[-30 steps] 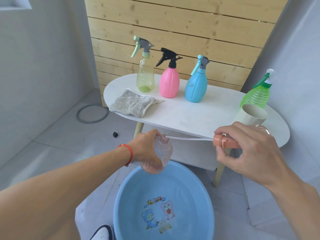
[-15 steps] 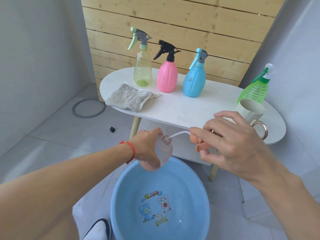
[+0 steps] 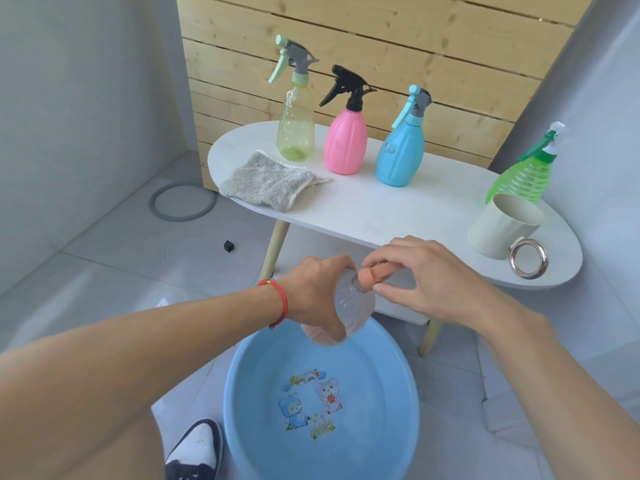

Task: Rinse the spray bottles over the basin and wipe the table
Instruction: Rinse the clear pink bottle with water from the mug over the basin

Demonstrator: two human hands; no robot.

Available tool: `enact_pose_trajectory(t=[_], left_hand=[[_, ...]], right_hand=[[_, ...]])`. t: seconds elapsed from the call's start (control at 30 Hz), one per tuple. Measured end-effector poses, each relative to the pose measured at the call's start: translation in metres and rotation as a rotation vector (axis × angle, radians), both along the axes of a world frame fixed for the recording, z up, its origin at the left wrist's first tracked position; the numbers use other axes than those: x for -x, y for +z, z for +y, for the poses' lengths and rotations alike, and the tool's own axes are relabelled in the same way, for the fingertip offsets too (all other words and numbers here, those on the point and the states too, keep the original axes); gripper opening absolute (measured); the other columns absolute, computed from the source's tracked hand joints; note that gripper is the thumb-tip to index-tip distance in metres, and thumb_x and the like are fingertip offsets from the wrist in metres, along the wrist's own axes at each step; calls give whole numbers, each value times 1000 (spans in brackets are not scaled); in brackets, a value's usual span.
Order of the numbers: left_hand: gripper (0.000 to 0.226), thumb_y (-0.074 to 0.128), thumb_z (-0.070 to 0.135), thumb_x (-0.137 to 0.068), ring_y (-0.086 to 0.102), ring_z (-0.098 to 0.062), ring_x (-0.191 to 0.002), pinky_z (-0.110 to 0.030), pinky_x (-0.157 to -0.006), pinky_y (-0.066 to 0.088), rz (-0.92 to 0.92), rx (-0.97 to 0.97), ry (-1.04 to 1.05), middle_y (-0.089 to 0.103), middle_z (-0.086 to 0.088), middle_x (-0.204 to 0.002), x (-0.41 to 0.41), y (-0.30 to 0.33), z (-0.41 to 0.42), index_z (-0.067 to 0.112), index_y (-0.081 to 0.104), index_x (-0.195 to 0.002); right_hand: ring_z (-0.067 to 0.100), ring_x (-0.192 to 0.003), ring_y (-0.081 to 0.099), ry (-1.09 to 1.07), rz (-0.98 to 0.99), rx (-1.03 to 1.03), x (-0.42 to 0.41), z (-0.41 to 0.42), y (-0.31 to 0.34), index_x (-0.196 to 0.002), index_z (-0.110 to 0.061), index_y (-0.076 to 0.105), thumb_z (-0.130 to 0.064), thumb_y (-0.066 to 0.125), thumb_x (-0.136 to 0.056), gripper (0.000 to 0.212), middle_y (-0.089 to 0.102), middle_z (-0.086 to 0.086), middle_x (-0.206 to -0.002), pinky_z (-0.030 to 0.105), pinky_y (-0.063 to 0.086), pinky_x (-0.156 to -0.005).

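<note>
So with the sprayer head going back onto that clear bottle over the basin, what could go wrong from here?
The clear bottle is tilted in the left hand while the right hand pinches the orange sprayer head at its neck; the head could seat crooked. The bottle hangs over the blue basin rim, so spills may hit the floor. The right forearm is close to the mug near the table edge.

One head cam, looks fwd & down, close over basin (image 3: 398, 344), table (image 3: 381, 209) beyond.

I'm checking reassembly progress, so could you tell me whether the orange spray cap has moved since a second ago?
Yes. The orange spray cap, held by the right hand, moved leftward along the table edge onto the clear bottle.
</note>
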State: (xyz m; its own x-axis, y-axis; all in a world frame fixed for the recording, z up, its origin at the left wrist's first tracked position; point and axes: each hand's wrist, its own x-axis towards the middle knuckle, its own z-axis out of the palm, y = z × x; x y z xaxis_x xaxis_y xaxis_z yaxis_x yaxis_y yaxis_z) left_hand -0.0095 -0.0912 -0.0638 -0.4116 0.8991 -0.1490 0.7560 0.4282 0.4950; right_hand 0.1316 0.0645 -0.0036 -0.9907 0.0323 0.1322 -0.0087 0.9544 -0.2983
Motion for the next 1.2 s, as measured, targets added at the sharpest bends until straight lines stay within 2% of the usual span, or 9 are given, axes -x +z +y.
enact_pose_trajectory(t=[0.23, 0.33, 0.43, 0.53, 0.67, 0.77, 0.93, 1.07, 1.2], left_hand=[[86, 91, 42, -58, 51, -21, -98, -29, -67, 49, 104, 73, -25, 58, 2, -96, -7, 2, -1, 24, 44, -127], [87, 91, 42, -59, 50, -22, -99, -31, -70, 50, 120, 84, -29, 60, 0, -101, -10, 1, 0, 22, 45, -130], [90, 90, 39, -61, 49, -22, -104, -31, -69, 47, 125, 65, -25, 63, -2, -108, -11, 0, 0, 22, 44, -135], [92, 90, 38, -60, 48, -22, -105, -31, -70, 49, 100, 65, -10, 61, -1, -106, -11, 1, 0, 23, 43, -138], [91, 91, 39, -59, 50, -22, -103, -29, -69, 46, 124, 59, -14, 62, 0, -103, -12, 3, 1, 21, 45, -137], [88, 91, 39, -58, 47, -20, -97, -27, -66, 44, 134, 43, -27, 61, 3, -95, -14, 3, 2, 22, 47, -132], [91, 90, 39, -60, 45, -18, -98, -22, -57, 34, 145, 38, -25, 63, 3, -98, -17, 2, 2, 23, 44, -137], [87, 90, 37, -60, 44, -20, -96, -16, -52, 23, 178, 22, -58, 57, 7, -87, -19, 2, 2, 23, 45, -133], [91, 90, 39, -61, 47, -20, -103, -22, -58, 32, 167, 16, -59, 54, 6, -95, -18, 3, 2, 25, 44, -138]], right_hand=[[8, -96, 58, 64, -109, -35, 9, 2, -4, -111, -37, 70, -31, 78, -88, 25, 64, -19, -96, 39, 49, -90], [7, -79, 56, 59, -122, -44, 10, 1, -5, -87, -37, 65, -37, 75, -88, 11, 59, -16, -82, 37, 49, -79], [11, -67, 52, -104, -163, -52, 10, -8, -6, -70, -25, 48, -49, 65, -91, 36, 59, -7, -65, 34, 39, -61], [9, -63, 55, -257, -219, -40, 12, -17, -9, -74, -14, 52, -56, 59, -89, 45, 63, -1, -59, 32, 37, -55], [15, -67, 66, -278, -278, 70, 10, -20, -7, -94, -18, 52, -45, 58, -87, 28, 67, -4, -83, 39, 56, -65], [22, -65, 63, -374, -238, -44, 12, -26, -8, -77, -8, 62, -56, 56, -90, 50, 66, 4, -60, 35, 46, -54], [8, -53, 66, -362, -316, 64, 9, -27, -7, -95, -23, 55, -58, 61, -83, 38, 68, -17, -86, 37, 54, -67], [16, -62, 61, -405, -299, -55, 7, -24, -6, -73, -20, 69, -66, 52, -87, 52, 64, -2, -54, 34, 43, -54], [10, -71, 66, -384, -282, 43, -1, -22, -9, -90, -29, 58, -66, 57, -80, 38, 70, -9, -74, 35, 51, -67]])
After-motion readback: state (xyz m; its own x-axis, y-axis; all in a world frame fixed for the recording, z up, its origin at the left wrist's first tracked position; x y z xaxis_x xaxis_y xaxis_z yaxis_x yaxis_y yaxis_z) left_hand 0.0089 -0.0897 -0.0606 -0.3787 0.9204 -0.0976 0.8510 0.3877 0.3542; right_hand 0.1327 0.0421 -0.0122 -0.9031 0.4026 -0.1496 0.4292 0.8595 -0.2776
